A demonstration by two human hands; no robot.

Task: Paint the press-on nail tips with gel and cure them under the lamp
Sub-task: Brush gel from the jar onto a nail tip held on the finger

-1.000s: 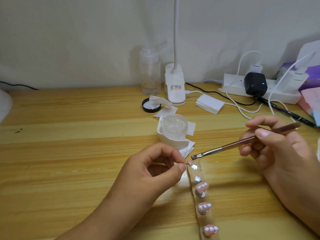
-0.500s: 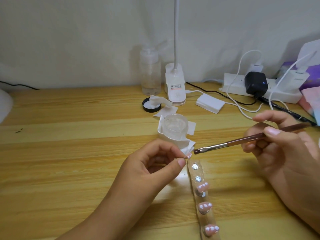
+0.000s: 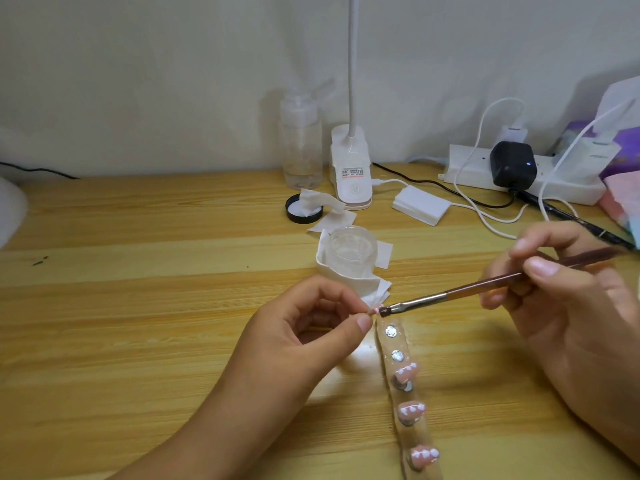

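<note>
Pale wooden desk [image 3: 138, 306] set against a plain off-white wall [image 3: 173, 81]. Near the middle, left hand [image 3: 304, 337] pinching a small pink nail tip [image 3: 373, 310] between thumb and forefinger, the other fingers curled loosely beneath, just beside the far end of a clear holder strip [image 3: 385, 344]. Right hand [image 3: 568, 306] gripping a brown-handled brush [image 3: 467, 291] pencil-fashion, thumb and forefinger closed narrow round the handle, ferrule and bristles aimed left.

Bristles now touching the pinched tip. Half a second ago lifted a little up and to the right, clear of it; a second ago down at about the same spot as now. Left hand hardly shifted across all three moments.

On the strip, two bare silver studs [image 3: 391, 330] at the far end, then three painted tips [image 3: 412, 409], pink with white dots, toward the near end, unchanged.

Just behind the left hand, a small glass dish [image 3: 351, 249] sitting on crumpled white wipes [image 3: 346, 275]. Farther back, a black lid [image 3: 298, 213] with a wipe draped over it, a clear bottle [image 3: 301, 147], the white base of a gooseneck lamp [image 3: 351, 174], a small white box [image 3: 420, 206], and a white power strip [image 3: 519, 178] carrying a black adapter [image 3: 512, 164] and white cables. All in the same places as earlier.
</note>
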